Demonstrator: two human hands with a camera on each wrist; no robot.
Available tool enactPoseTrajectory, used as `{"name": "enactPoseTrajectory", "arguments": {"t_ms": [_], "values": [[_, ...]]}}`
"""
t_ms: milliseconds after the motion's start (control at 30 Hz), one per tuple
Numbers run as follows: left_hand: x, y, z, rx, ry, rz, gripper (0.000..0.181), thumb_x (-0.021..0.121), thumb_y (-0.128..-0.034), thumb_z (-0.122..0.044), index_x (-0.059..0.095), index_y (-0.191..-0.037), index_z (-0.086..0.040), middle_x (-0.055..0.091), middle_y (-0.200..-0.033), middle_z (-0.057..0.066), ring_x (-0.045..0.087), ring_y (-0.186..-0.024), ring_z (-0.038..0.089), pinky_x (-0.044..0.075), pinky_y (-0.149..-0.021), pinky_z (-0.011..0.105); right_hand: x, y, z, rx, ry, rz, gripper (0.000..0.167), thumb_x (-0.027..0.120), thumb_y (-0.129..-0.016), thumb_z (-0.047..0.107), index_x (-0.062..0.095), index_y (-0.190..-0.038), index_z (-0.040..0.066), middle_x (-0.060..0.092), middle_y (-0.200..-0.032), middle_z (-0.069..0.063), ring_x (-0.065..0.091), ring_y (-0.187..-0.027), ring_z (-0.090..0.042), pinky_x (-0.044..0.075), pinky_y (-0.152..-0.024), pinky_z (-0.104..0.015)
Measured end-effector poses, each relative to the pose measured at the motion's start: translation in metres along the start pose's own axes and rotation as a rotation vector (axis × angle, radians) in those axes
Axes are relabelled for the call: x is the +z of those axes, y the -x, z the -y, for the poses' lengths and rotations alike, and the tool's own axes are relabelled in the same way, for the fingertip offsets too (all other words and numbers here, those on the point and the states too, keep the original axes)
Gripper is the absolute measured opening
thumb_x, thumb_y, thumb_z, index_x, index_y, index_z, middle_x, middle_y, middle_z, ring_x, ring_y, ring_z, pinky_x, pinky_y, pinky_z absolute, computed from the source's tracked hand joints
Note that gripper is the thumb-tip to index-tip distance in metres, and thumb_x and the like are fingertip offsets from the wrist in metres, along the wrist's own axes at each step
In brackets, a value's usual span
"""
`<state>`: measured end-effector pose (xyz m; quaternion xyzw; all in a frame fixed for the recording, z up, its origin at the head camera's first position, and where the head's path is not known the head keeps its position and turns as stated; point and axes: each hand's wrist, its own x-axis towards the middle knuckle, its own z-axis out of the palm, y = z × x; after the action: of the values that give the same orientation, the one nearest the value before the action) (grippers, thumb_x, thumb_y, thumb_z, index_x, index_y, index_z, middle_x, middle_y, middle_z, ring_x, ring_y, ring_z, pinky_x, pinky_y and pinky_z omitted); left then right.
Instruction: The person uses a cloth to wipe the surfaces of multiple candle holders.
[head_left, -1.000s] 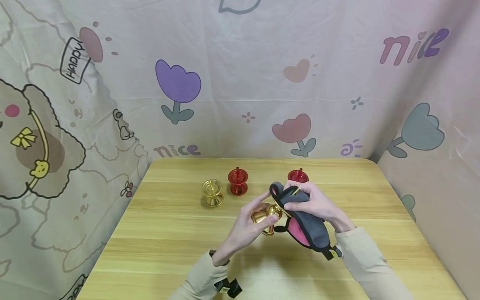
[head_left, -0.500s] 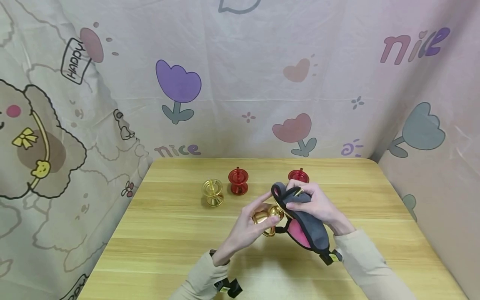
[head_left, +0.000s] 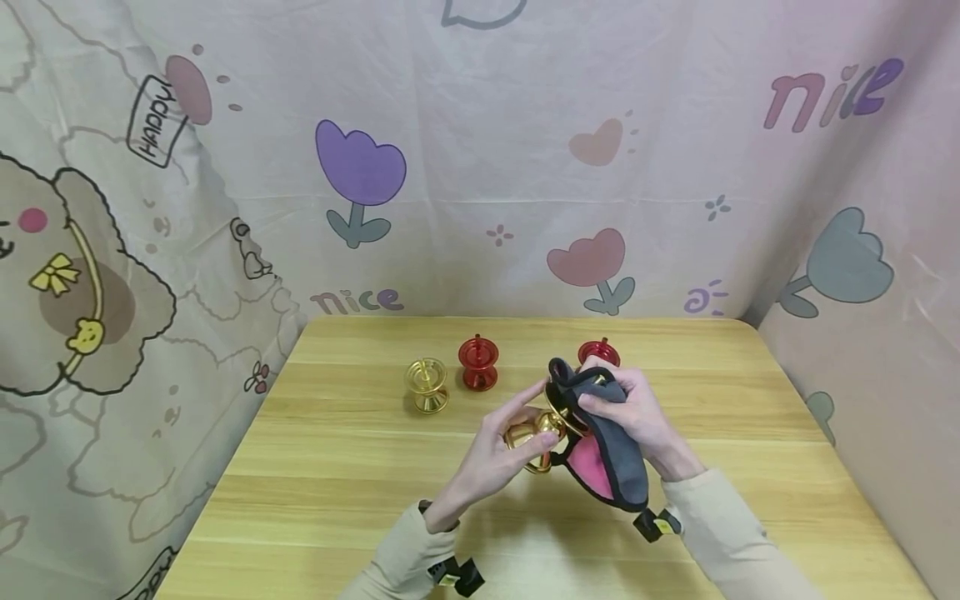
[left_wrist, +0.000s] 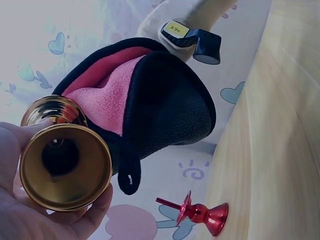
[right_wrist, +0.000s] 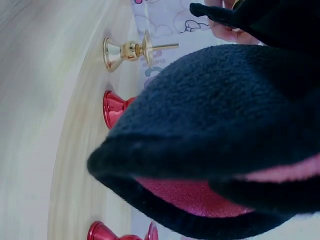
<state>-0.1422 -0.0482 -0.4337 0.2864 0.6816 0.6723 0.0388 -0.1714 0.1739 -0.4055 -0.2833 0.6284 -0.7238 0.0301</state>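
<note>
My left hand (head_left: pixel 491 454) grips a gold candle holder (head_left: pixel 553 423) by its stem and base, holding it tilted above the table. In the left wrist view the hollow underside of its base (left_wrist: pixel 65 170) faces the camera. A two-sided cloth (head_left: pixel 628 471), dark grey outside and pink inside with black edging, is pinched by my right hand (head_left: pixel 637 412) against the holder's top plate. The cloth's pink side (left_wrist: pixel 107 95) shows beyond the gold base. In the right wrist view the cloth (right_wrist: pixel 215 105) hides most of the right hand's work.
On the wooden table (head_left: pixel 315 500) stand another gold candle holder (head_left: pixel 427 385) and a red one (head_left: pixel 478 362) to the left. A second red holder (head_left: pixel 598 352) stands behind the right hand, partly covered. A printed curtain (head_left: pixel 480 167) hangs behind the table.
My right hand has turned slightly, and the cloth's lower end has swung left. More of the gold top plate shows now. The left hand stays almost still with the candle holder.
</note>
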Motion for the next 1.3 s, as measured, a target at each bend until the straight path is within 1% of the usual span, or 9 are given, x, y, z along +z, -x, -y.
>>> {"name": "enactPoseTrajectory", "arguments": {"t_ms": [300, 533, 733, 800, 900, 1033, 1133, 1200, 1300], "values": [[-0.002, 0.001, 0.003, -0.019, 0.003, 0.002, 0.066, 0.067, -0.0951, -0.006, 0.04, -0.155, -0.012, 0.072, -0.113, 0.026, 0.069, -0.089, 0.003, 0.06, -0.078, 0.024, 0.006, 0.003, -0.003, -0.034, -0.098, -0.096, 0.026, 0.058, -0.097, -0.005, 0.072, -0.097, 0.017, 0.062, -0.086, 0.01, 0.06, -0.076, 0.0, 0.054, -0.06, -0.014], [-0.002, 0.001, 0.003, -0.008, 0.004, -0.008, 0.066, 0.068, -0.0948, -0.005, 0.039, -0.155, -0.009, 0.072, -0.111, 0.027, 0.069, -0.088, 0.004, 0.06, -0.078, 0.023, 0.011, 0.006, -0.002, -0.014, -0.173, -0.166, 0.025, 0.057, -0.099, -0.002, 0.073, -0.095, 0.017, 0.069, -0.08, 0.009, 0.065, -0.068, 0.001, 0.055, -0.056, -0.013], [-0.002, 0.002, 0.003, -0.01, 0.015, -0.02, 0.066, 0.068, -0.0949, -0.006, 0.041, -0.155, -0.016, 0.071, -0.11, 0.028, 0.068, -0.088, 0.004, 0.059, -0.077, 0.023, 0.011, 0.007, -0.003, 0.004, -0.178, -0.211, 0.027, 0.056, -0.1, 0.0, 0.075, -0.096, 0.018, 0.071, -0.08, 0.009, 0.066, -0.066, 0.001, 0.056, -0.055, -0.014], [-0.003, 0.002, 0.003, -0.009, 0.021, -0.029, 0.066, 0.067, -0.0952, -0.006, 0.041, -0.155, -0.015, 0.071, -0.111, 0.028, 0.068, -0.09, 0.003, 0.059, -0.08, 0.022, 0.011, 0.006, -0.003, -0.012, -0.111, -0.22, 0.023, 0.059, -0.099, 0.002, 0.075, -0.098, 0.019, 0.069, -0.082, 0.009, 0.066, -0.067, 0.001, 0.056, -0.055, -0.014], [-0.004, 0.003, 0.004, 0.003, 0.039, -0.041, 0.066, 0.067, -0.0954, -0.005, 0.039, -0.155, -0.012, 0.07, -0.113, 0.03, 0.068, -0.094, 0.002, 0.06, -0.083, 0.023, 0.01, 0.005, -0.004, -0.061, 0.066, -0.202, 0.019, 0.063, -0.097, 0.001, 0.074, -0.103, 0.015, 0.068, -0.093, 0.009, 0.065, -0.075, 0.001, 0.056, -0.06, -0.015], [-0.004, 0.004, 0.002, 0.019, 0.052, -0.05, 0.066, 0.066, -0.0957, -0.005, 0.038, -0.155, -0.008, 0.069, -0.114, 0.032, 0.069, -0.096, 0.001, 0.06, -0.085, 0.022, 0.009, 0.006, -0.005, -0.142, 0.329, -0.141, 0.018, 0.064, -0.092, -0.007, 0.075, -0.102, 0.003, 0.065, -0.113, 0.009, 0.061, -0.101, -0.003, 0.052, -0.085, -0.015], [-0.004, 0.004, 0.001, 0.018, 0.065, -0.057, 0.065, 0.066, -0.0959, -0.006, 0.038, -0.154, -0.003, 0.068, -0.114, 0.034, 0.069, -0.095, 0.0, 0.06, -0.084, 0.022, 0.008, 0.007, -0.004, -0.173, 0.49, -0.101, 0.016, 0.066, -0.09, -0.008, 0.076, -0.098, 0.0, 0.066, -0.121, 0.006, 0.055, -0.115, -0.002, 0.043, -0.098, -0.016], [-0.003, 0.005, 0.0, 0.009, 0.075, -0.061, 0.064, 0.066, -0.096, -0.006, 0.037, -0.153, -0.001, 0.068, -0.113, 0.035, 0.07, -0.095, 0.0, 0.06, -0.083, 0.021, 0.007, 0.007, -0.003, -0.185, 0.58, -0.076, 0.017, 0.068, -0.089, -0.006, 0.077, -0.1, 0.003, 0.068, -0.122, 0.0, 0.053, -0.116, -0.001, 0.04, -0.101, -0.017], [-0.003, 0.005, 0.0, -0.024, 0.091, -0.074, 0.065, 0.067, -0.0957, -0.007, 0.037, -0.153, 0.001, 0.068, -0.113, 0.036, 0.071, -0.095, 0.0, 0.059, -0.083, 0.02, 0.006, 0.008, -0.001, -0.232, 0.651, -0.031, 0.015, 0.07, -0.088, -0.004, 0.076, -0.09, 0.009, 0.068, -0.111, -0.004, 0.051, -0.108, -0.003, 0.041, -0.092, -0.02]]}}
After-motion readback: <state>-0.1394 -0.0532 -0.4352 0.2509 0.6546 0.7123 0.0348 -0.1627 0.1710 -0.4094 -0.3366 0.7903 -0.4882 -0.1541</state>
